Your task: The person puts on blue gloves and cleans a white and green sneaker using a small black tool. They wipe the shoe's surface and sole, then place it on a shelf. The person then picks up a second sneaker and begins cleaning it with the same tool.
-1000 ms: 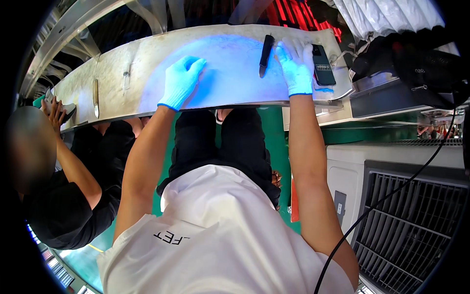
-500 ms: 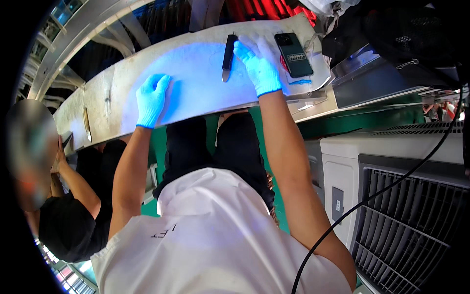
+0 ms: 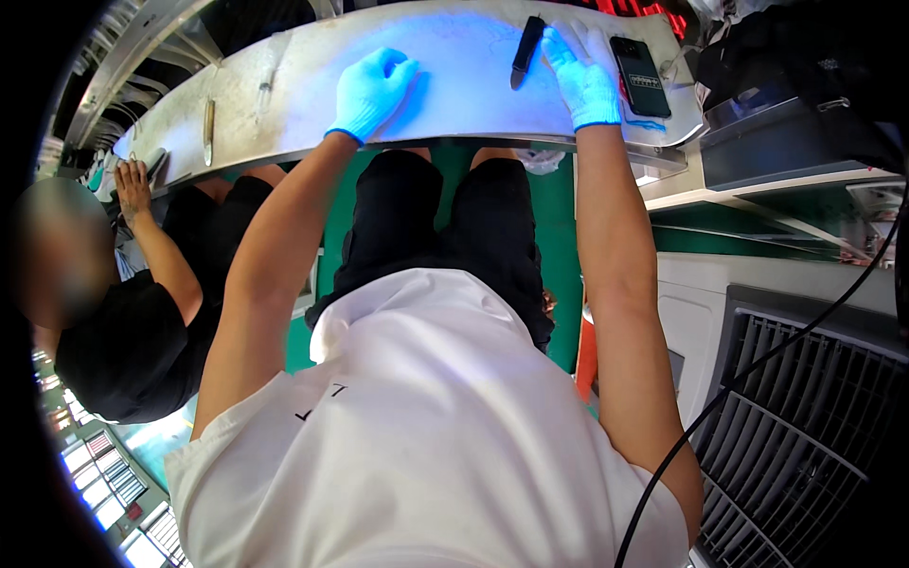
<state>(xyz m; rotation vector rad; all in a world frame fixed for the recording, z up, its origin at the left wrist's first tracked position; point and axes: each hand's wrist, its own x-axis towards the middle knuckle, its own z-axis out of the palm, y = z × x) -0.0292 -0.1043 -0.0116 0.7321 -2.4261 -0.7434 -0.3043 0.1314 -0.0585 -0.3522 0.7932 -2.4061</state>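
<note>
My left hand, in a blue glove, lies flat with fingers apart on a grey metal workbench and holds nothing. My right hand, also gloved in blue, rests palm down on the same bench. A slim black tool lies just left of its fingers, touching or nearly touching them. A dark phone lies right beside that hand. A patch of bluish light covers the bench surface between the two hands.
A person in black sits at my left with a hand on the bench near a long metal piece. A grey machine with a louvred grille and a black cable stand at right. Dark boxes sit right of the bench.
The view has shifted, so the bench and both hands sit differently in the picture. My left hand lies a little closer to the right hand. Neither hand has picked anything up.
</note>
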